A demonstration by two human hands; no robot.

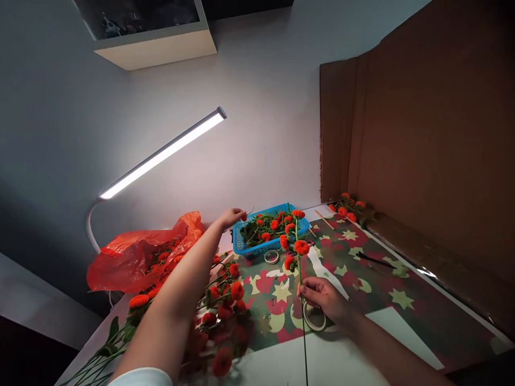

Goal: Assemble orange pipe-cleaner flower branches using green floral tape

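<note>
The left hand (231,217) hovers at the blue basket (241,245) with fingers bunched, its hold impossible to tell, while the right hand (324,297) pinches an upright stem of orange flowers (301,247).

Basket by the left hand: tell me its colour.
The basket is blue, shown best in the head view.

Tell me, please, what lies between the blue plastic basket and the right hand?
Head view: a small tape roll and the orange pompom flowers on the stem the right hand holds.
</note>
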